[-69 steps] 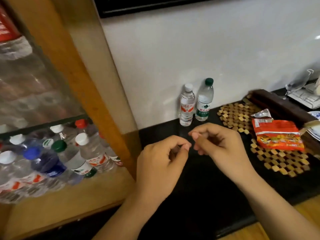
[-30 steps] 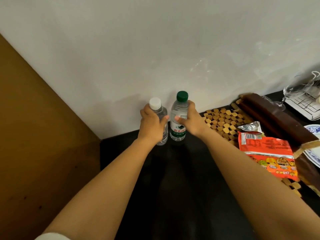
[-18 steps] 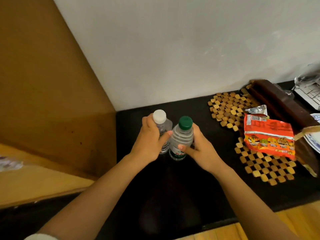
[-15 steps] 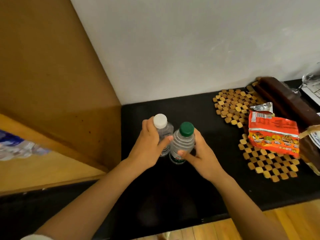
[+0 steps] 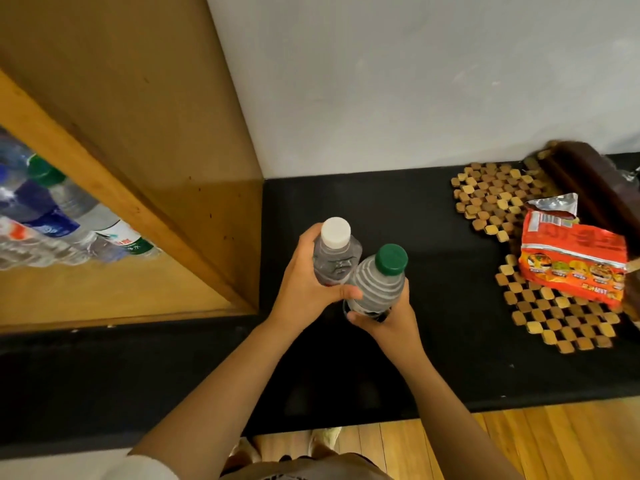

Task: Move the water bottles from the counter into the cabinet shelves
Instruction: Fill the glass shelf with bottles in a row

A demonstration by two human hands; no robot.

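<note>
Gripped in the left hand, the white-capped bottle, fingers and thumb curled round its body; gripped in the right hand, the green-capped bottle, held from beneath near its base. Both carried upright above the black table, long axes near vertical, caps tipped slightly toward the camera, shoulders touching between the two hands. To the left of both hands, the cabinet shelf, already stocked with bottles lying behind its slanted wooden frame. Nearer that opening, the left hand, so likely first in; a leftward carry past the frame probably called for next
</note>
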